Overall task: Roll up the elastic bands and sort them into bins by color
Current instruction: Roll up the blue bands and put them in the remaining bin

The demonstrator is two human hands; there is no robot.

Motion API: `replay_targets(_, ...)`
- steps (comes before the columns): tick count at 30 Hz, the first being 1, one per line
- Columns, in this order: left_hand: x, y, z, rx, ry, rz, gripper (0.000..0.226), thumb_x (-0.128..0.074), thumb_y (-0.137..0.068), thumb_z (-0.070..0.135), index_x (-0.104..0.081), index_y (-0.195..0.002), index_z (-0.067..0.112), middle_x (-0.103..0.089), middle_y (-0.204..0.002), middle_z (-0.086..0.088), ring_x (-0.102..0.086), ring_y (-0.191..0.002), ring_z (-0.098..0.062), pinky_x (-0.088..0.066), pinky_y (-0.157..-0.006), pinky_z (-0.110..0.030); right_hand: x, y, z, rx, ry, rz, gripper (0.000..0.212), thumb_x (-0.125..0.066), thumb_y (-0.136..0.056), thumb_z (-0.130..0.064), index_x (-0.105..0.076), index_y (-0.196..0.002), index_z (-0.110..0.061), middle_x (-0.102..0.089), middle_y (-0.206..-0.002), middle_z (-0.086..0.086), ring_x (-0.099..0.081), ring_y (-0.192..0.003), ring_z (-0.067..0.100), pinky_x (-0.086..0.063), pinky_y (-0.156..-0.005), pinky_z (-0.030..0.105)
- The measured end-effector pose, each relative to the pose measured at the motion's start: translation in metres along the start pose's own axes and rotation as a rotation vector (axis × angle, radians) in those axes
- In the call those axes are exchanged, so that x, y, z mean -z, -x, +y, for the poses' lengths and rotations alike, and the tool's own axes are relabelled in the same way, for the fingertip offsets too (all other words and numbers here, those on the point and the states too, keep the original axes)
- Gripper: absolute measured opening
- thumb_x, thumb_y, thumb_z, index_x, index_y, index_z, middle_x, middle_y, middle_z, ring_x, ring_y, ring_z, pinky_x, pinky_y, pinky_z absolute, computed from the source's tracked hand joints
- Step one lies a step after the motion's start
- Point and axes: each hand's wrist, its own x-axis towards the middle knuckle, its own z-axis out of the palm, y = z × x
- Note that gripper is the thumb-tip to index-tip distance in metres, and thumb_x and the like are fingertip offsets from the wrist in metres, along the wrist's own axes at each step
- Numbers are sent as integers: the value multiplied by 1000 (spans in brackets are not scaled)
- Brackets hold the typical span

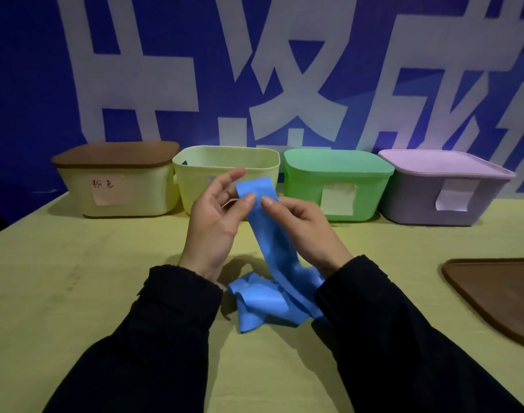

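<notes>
Long blue elastic band [263, 234] — top end pinched by left hand [216, 225] & right hand [302, 231], rest crumpled on yellow-green table [76, 278]. Step: starting roll. Next — tight even turns, then open pale-yellow plastic bin [225, 162], prob.

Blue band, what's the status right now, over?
Left hand and right hand both pinching blue elastic band near top end. Band unrolled, tail bunched on table. Second bin open.

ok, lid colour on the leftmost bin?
Brown. The lid sits on the pale yellow leftmost bin, clearest in the head view.
</notes>
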Motion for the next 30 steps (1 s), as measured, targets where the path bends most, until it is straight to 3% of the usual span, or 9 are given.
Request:
replay_targets(4, -5, 2, 2, 81, 193, 36, 37, -67, -92, 0, -60, -127, 9, -74, -100, -3, -69, -93, -17, -58, -83, -29, -4, 1, 2, 5, 25, -23, 64, -61, -93, -47, -58, -89, 16, -44, -79, 6, -37, -77, 18, -30, -68, 37)
replay_targets(8, -5, 4, 2, 44, 67, 61, 29, -66, -93, 2, -67, -120, 12, -77, -105, -7, -71, -98, -18, -57, -88, -30, -4, 4, 5, -1, 44, 39, 38, -67, -96, -36, -63, -74, -6, -47, -68, 4, -41, -67, 16, -32, -62, 33)
replay_targets(11, -4, 3, -2, 1, -60, 28, 32, -67, -94, 5, -64, -124, 17, -78, -96, -5, -73, -97, -18, -58, -89, -30, -1, -1, 9, 51, 40, 173, 26, -69, -92, -39, -69, -92, -13, -67, -79, 5, -59, -73, 18, -48, -67, 37)
replay_targets(13, -5, 4, -3, -1, -133, -13, 32, -65, -95, 5, -63, -126, 15, -78, -87, -2, -73, -93, -16, -58, -87, -31, 1, -2, 11, 56, -31, 178, 19, -72, -92, -29, -72, -102, -13, -73, -90, 10, -66, -82, 18, -53, -75, 36)
replay_targets(17, -6, 6, -5, 16, -203, -73, 29, -59, -100, 5, -62, -125, 18, -78, -96, -13, -74, -99, -22, -57, -93, -37, 2, -3, 13, 76, -59, 223, 1, -74, -91, -14, -74, -91, -13, -72, -87, 10, -62, -79, 19, -53, -72, 32)
replay_targets(19, -7, 6, -5, 37, -195, -72, 27, -57, -101, 7, -62, -124, 22, -75, -98, -23, -73, -101, -26, -56, -97, -41, 2, -4, 12, 63, -106, 254, 2, -75, -90, -12, -75, -88, -14, -71, -90, 17, -64, -79, 22, -53, -72, 32)
replay_targets(23, -9, 7, -7, 114, -109, -19, 22, -63, -99, 13, -64, -121, 13, -78, -100, -9, -74, -98, -21, -59, -86, -36, 3, -3, 11, 64, -168, 318, 3, -75, -89, -10, -75, -87, -12, -69, -85, 14, -61, -77, 16, -53, -71, 27)
replay_targets(27, -5, 4, -10, 84, -135, 12, 13, -66, -96, 9, -73, -108, 9, -78, -101, -8, -74, -97, -21, -58, -83, -35, 0, -3, 12, 44, -190, 281, 11, -71, -92, -10, -70, -92, 1, -67, -82, 18, -60, -77, 17, -51, -71, 32)
replay_targets(30, -5, 5, -11, 75, -143, 20, 13, -63, -97, 7, -74, -105, 7, -78, -98, -10, -74, -91, -20, -59, -79, -30, 0, -1, 13, 45, -171, 224, 12, -69, -94, -13, -70, -100, -2, -69, -83, 20, -65, -79, 19, -52, -71, 32)
